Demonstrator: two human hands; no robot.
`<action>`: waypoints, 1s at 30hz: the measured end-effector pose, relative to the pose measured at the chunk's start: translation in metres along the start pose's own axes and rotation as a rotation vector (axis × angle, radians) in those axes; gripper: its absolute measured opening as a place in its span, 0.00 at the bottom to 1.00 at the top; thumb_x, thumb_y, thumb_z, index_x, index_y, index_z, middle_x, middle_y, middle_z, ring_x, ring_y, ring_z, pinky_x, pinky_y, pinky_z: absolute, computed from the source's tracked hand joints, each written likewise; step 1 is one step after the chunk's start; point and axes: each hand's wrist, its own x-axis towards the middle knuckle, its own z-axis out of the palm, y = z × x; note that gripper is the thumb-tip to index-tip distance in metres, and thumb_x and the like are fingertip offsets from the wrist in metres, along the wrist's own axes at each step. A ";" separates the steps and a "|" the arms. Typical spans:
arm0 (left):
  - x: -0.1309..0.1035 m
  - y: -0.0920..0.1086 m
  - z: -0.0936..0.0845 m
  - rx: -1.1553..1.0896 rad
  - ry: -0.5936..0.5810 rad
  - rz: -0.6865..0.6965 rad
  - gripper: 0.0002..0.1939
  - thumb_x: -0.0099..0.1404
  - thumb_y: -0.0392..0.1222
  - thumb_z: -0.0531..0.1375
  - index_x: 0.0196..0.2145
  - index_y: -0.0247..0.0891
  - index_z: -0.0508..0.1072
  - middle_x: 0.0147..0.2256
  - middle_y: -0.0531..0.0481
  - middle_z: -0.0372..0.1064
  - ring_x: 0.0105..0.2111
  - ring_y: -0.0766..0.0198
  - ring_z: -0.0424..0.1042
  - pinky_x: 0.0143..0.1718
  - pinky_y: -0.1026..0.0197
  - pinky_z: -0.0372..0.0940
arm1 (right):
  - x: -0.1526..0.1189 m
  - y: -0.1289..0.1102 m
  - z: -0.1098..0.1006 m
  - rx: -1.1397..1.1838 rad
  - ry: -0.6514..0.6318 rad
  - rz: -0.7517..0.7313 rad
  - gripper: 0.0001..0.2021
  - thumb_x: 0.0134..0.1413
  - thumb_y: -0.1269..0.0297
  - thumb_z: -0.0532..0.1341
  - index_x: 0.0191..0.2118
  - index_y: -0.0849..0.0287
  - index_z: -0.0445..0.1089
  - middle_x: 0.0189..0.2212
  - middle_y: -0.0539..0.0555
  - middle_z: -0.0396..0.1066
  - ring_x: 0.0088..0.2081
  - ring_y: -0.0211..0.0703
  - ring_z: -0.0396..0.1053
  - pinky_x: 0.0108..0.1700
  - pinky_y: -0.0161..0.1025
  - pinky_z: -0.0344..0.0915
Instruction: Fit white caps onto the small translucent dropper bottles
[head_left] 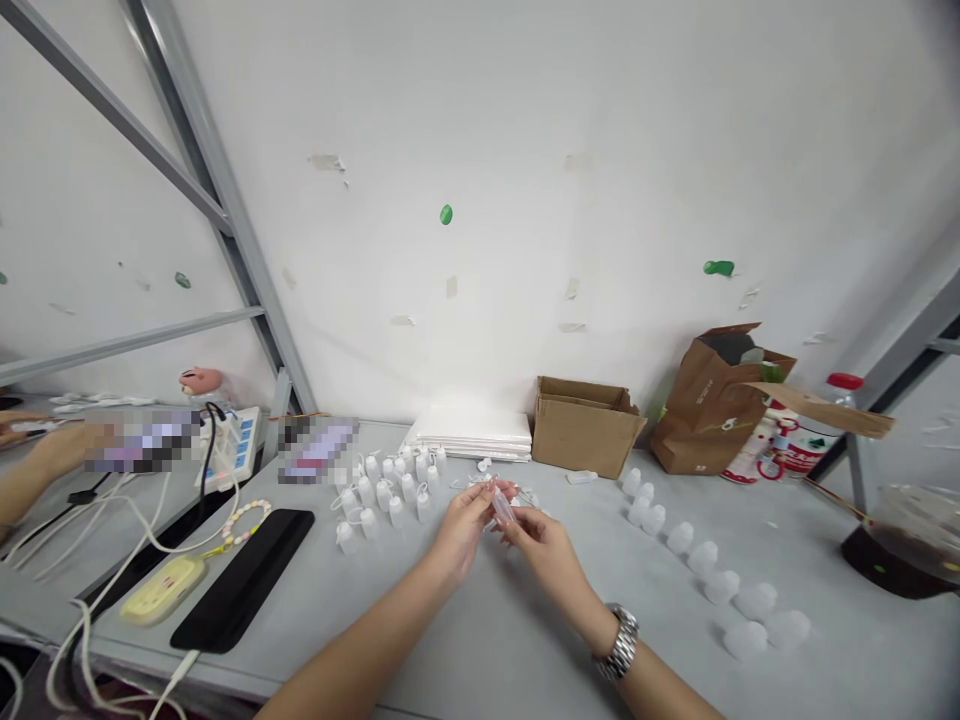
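Note:
Near the middle of the table, my left hand (459,530) and my right hand (546,548) meet around a small clear plastic bottle (503,508). The fingers of both hands are closed on it, and it tilts between them; its ends are partly hidden. Left of my hands stand several small translucent squeeze bottles (396,510) in loose rows, with loops at their tops. To the right, a curved line of several frosted bottles (703,557) stands without visible loops. Small white pieces (484,465) lie just behind my hands, partly covered by them.
Behind stand a cardboard box (581,435), a stack of white sheets (472,432) and a brown paper bag (709,405). A dark bowl (904,555) is at right. At left lie a black wrist rest (244,580), cables (97,580) and another person's hand (64,450).

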 end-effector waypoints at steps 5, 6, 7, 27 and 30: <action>0.001 0.001 0.001 -0.018 -0.050 -0.058 0.16 0.54 0.49 0.61 0.35 0.33 0.75 0.38 0.41 0.73 0.39 0.56 0.69 0.34 0.61 0.60 | 0.001 0.000 -0.001 0.049 0.037 0.019 0.15 0.48 0.52 0.59 0.29 0.62 0.71 0.24 0.53 0.71 0.28 0.43 0.66 0.33 0.38 0.63; 0.001 0.001 0.001 -0.020 -0.063 -0.070 0.16 0.53 0.49 0.62 0.35 0.33 0.75 0.37 0.41 0.73 0.37 0.57 0.70 0.33 0.61 0.60 | 0.000 0.000 0.000 0.031 0.049 0.017 0.15 0.48 0.52 0.59 0.28 0.62 0.71 0.23 0.52 0.70 0.27 0.42 0.66 0.32 0.37 0.62; 0.001 0.002 0.001 -0.020 -0.077 -0.081 0.16 0.52 0.49 0.62 0.34 0.33 0.75 0.37 0.41 0.73 0.35 0.58 0.70 0.31 0.61 0.60 | -0.001 0.000 0.000 0.013 0.058 0.013 0.15 0.48 0.52 0.59 0.28 0.61 0.71 0.23 0.52 0.70 0.26 0.42 0.65 0.31 0.37 0.62; -0.010 0.019 0.005 -0.053 -0.266 -0.056 0.21 0.56 0.40 0.60 0.49 0.38 0.69 0.47 0.38 0.69 0.20 0.72 0.62 0.28 0.60 0.58 | 0.002 -0.009 -0.005 0.523 -0.199 -0.006 0.16 0.49 0.51 0.59 0.24 0.60 0.69 0.22 0.51 0.67 0.25 0.38 0.62 0.32 0.36 0.60; -0.011 0.021 0.005 -0.054 -0.282 -0.051 0.21 0.56 0.39 0.60 0.49 0.36 0.69 0.45 0.39 0.70 0.20 0.72 0.62 0.28 0.61 0.59 | 0.001 -0.012 -0.005 0.543 -0.217 -0.009 0.17 0.49 0.50 0.59 0.24 0.60 0.69 0.21 0.51 0.67 0.25 0.38 0.62 0.33 0.37 0.60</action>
